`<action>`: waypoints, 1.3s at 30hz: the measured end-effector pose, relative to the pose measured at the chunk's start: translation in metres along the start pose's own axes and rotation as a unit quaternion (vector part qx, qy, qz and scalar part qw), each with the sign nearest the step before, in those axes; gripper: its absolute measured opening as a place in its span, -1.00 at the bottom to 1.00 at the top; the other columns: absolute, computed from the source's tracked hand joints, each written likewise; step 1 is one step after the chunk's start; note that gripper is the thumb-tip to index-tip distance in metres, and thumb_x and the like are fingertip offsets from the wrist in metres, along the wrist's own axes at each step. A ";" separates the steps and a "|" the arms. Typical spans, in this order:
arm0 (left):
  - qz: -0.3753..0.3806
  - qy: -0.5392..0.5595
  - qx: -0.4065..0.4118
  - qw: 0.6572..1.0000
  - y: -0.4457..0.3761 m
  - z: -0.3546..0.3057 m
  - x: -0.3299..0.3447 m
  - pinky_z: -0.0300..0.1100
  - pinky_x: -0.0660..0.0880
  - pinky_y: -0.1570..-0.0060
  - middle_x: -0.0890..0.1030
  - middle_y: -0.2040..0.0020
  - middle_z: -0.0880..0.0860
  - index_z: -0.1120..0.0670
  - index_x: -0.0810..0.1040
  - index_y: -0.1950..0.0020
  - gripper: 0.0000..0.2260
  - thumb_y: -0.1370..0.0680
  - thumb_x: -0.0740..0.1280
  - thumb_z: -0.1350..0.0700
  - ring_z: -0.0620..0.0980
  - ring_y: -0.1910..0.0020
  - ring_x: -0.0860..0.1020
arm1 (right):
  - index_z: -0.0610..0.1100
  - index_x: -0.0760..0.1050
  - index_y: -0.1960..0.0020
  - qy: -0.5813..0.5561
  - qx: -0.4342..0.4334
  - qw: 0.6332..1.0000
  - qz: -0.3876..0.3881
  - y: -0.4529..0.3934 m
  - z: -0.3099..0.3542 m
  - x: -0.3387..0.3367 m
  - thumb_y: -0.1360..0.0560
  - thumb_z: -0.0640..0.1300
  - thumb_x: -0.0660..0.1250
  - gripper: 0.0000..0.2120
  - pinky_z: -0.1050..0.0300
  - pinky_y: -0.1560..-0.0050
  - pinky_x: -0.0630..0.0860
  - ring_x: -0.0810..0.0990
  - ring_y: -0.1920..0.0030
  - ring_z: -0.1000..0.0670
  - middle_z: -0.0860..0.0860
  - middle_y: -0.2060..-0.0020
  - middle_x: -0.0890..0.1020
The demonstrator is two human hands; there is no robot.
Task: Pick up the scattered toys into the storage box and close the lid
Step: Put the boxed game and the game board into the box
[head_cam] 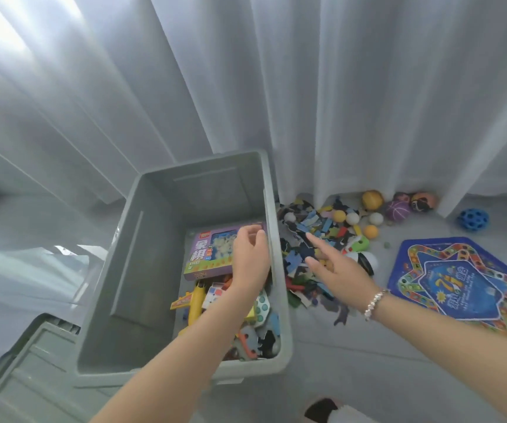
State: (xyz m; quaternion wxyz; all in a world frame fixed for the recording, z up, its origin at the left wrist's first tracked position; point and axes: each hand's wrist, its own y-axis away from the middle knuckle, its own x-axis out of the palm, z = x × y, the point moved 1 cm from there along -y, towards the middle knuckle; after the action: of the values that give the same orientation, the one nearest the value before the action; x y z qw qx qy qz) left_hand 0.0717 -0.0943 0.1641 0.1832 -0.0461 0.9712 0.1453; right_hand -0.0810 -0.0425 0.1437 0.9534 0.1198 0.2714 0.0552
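A grey storage box (130, 270) stands open on the floor. Inside lie a purple game box (206, 254), a yellow toy plane (195, 303), a cube puzzle (214, 296) and puzzle pieces. My left hand (250, 257) hangs inside the box over the purple game box, fingers loosely curled and holding nothing. My right hand (334, 267), with a bead bracelet, stretches open over a pile of scattered puzzle pieces (310, 239) right of the box, index finger extended. The grey lid (29, 358) lies at the lower left.
Small white and orange balls (353, 218) and larger balls (397, 209) lie by the white curtain (276, 87). A blue holed ball (472, 219) sits far right. A blue star-shaped game board (459, 285) lies on the floor at right.
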 end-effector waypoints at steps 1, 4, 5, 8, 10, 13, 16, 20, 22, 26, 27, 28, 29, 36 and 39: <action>0.016 -0.007 0.033 0.999 0.012 -0.006 0.010 -0.23 0.46 0.02 0.53 -0.09 0.00 0.03 0.43 -0.18 -0.82 -0.61 0.14 0.09 -0.06 -0.07 0.51 | 0.16 0.09 -0.48 0.008 0.007 1.000 -0.010 0.008 -0.008 -0.013 -0.58 0.06 0.12 -0.51 0.25 -0.09 0.40 0.47 -0.24 0.05 -0.04 -0.33 0.44; 0.067 -0.025 0.077 0.994 0.034 -0.018 0.050 -0.44 0.36 0.22 0.53 0.00 -0.09 -0.01 0.44 -0.12 -0.87 -0.62 0.16 0.08 -0.26 0.07 0.47 | 0.17 0.12 -0.46 0.009 0.023 0.998 -0.055 0.027 -0.031 -0.045 -0.58 0.08 0.11 -0.54 0.38 0.15 0.40 0.48 0.04 0.18 0.00 -0.25 0.51; 0.088 -0.032 0.080 0.992 0.039 -0.020 0.067 -0.45 0.36 0.25 0.52 0.03 -0.11 -0.02 0.44 -0.11 -0.88 -0.62 0.16 0.07 -0.26 0.09 0.48 | 0.16 0.15 -0.45 0.002 0.027 0.997 -0.079 0.031 -0.041 -0.054 -0.57 0.08 0.12 -0.55 0.33 0.13 0.42 0.48 0.07 0.18 0.00 -0.24 0.52; 0.149 -0.076 0.081 0.982 0.046 -0.020 0.121 -0.37 0.38 0.22 0.53 0.02 -0.07 0.01 0.44 -0.14 -0.86 -0.62 0.15 0.06 -0.18 0.10 0.49 | 0.04 0.28 -0.41 -0.040 0.048 0.987 -0.150 0.036 -0.077 -0.077 -0.57 0.02 0.17 -0.59 0.17 -0.05 0.45 0.50 -0.10 0.09 0.01 -0.24 0.52; 0.194 -0.129 0.083 0.969 0.045 -0.013 0.159 -0.27 0.41 0.19 0.53 0.03 -0.03 0.04 0.43 -0.16 -0.82 -0.62 0.13 0.04 -0.12 0.11 0.49 | -0.04 0.37 -0.35 -0.055 0.079 0.978 -0.183 0.039 -0.107 -0.089 -0.56 -0.02 0.20 -0.63 0.20 -0.02 0.43 0.49 -0.07 0.09 0.00 -0.19 0.53; 0.253 -0.191 0.059 0.947 0.039 0.005 0.212 -0.16 0.39 0.08 0.52 0.02 0.03 0.10 0.43 -0.16 -0.78 -0.62 0.11 0.02 0.01 0.04 0.49 | -0.08 0.43 -0.28 -0.059 0.144 0.963 -0.221 0.043 -0.160 -0.097 -0.55 -0.02 0.24 -0.67 0.14 -0.08 0.48 0.51 -0.09 0.06 -0.01 -0.15 0.54; 0.270 -0.201 -0.013 0.942 0.025 0.032 0.257 -0.17 0.37 0.07 0.52 0.01 0.06 0.12 0.43 -0.10 -0.79 -0.61 0.11 0.03 0.05 -0.01 0.50 | -0.09 0.43 -0.28 -0.047 0.193 0.947 -0.251 0.046 -0.207 -0.100 -0.53 -0.01 0.26 -0.65 0.11 -0.15 0.47 0.50 -0.19 0.01 -0.02 -0.20 0.52; 0.278 -0.186 -0.050 0.941 0.018 0.069 0.301 -0.14 0.42 -0.01 0.56 -0.05 0.10 0.17 0.46 -0.12 -0.75 -0.61 0.13 0.04 0.09 -0.04 0.52 | -0.08 0.37 -0.36 0.035 0.269 0.929 -0.250 0.048 -0.255 -0.099 -0.53 0.07 0.24 -0.55 -0.02 -0.27 0.38 0.41 -0.31 -0.07 -0.02 -0.32 0.46; 0.292 -0.179 -0.055 0.938 0.021 0.088 0.314 -0.18 0.40 0.04 0.54 -0.02 0.06 0.15 0.46 -0.15 -0.76 -0.62 0.13 0.05 0.04 0.01 0.51 | -0.05 0.31 -0.40 0.068 0.319 0.918 -0.227 0.051 -0.278 -0.098 -0.51 0.14 0.22 -0.48 -0.04 -0.32 0.31 0.34 -0.36 -0.10 -0.03 -0.38 0.38; 0.287 -0.205 -0.048 0.935 0.022 0.119 0.333 0.06 0.39 -0.28 0.45 -0.30 0.13 0.09 0.40 -0.32 -0.63 -0.56 0.19 -0.03 0.17 -0.31 0.42 | 0.05 0.08 -0.49 0.061 0.416 0.891 -0.173 0.064 -0.316 -0.096 -0.44 0.28 0.23 -0.27 -0.10 -0.42 0.13 0.04 -0.48 -0.17 -0.09 -0.50 0.03; 0.273 -0.240 -0.050 0.930 0.021 0.124 0.335 0.09 0.30 -0.35 0.34 -0.40 0.14 0.08 0.32 -0.40 -0.57 -0.57 0.19 -0.06 0.17 -0.40 0.30 | 0.06 0.03 -0.50 0.038 0.425 0.887 -0.173 0.068 -0.322 -0.095 -0.43 0.28 0.26 -0.24 -0.09 -0.43 0.11 0.00 -0.49 -0.20 -0.12 -0.50 -0.02; 0.259 -0.272 -0.051 0.925 0.016 0.131 0.337 0.09 0.23 -0.39 0.23 -0.46 0.13 0.07 0.25 -0.45 -0.52 -0.57 0.19 -0.08 0.16 -0.44 0.21 | 0.07 0.00 -0.51 0.011 0.434 0.883 -0.178 0.071 -0.327 -0.094 -0.43 0.25 0.28 -0.22 -0.08 -0.44 0.09 -0.03 -0.49 -0.21 -0.16 -0.50 -0.06; 0.259 -0.285 -0.057 0.921 0.012 0.134 0.337 0.09 0.21 -0.40 0.20 -0.49 0.11 0.06 0.21 -0.47 -0.49 -0.57 0.19 -0.10 0.15 -0.45 0.19 | 0.07 -0.02 -0.51 -0.015 0.443 0.877 -0.185 0.073 -0.333 -0.093 -0.43 0.23 0.30 -0.20 -0.07 -0.44 0.09 -0.05 -0.50 -0.21 -0.18 -0.50 -0.09; 0.245 -0.063 -0.182 0.950 -0.002 0.134 0.336 -0.11 0.40 -0.01 0.53 -0.21 0.11 0.17 0.39 -0.24 -0.73 -0.62 0.18 0.04 0.04 -0.03 0.50 | 0.04 0.17 -0.47 -0.109 0.431 0.860 -0.250 0.082 -0.355 -0.098 -0.40 0.12 0.40 -0.27 -0.05 -0.40 0.26 0.28 -0.38 -0.20 -0.20 -0.36 0.25; 0.232 0.000 -0.209 0.950 -0.003 0.129 0.335 -0.03 0.47 -0.06 0.57 -0.17 0.17 0.23 0.43 -0.26 -0.67 -0.59 0.26 0.05 0.11 0.00 0.56 | -0.06 0.17 -0.46 -0.153 0.407 0.834 -0.341 0.086 -0.354 -0.104 -0.39 -0.05 0.46 -0.25 0.00 -0.28 0.36 0.35 -0.32 -0.16 -0.17 -0.32 0.28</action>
State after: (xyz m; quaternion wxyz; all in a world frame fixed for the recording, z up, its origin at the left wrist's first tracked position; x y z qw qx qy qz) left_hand -0.1954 -0.0711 -0.0752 0.1307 0.1433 0.9029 0.3835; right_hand -0.3603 0.0929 -0.0737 0.8063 0.4034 0.1437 -0.4081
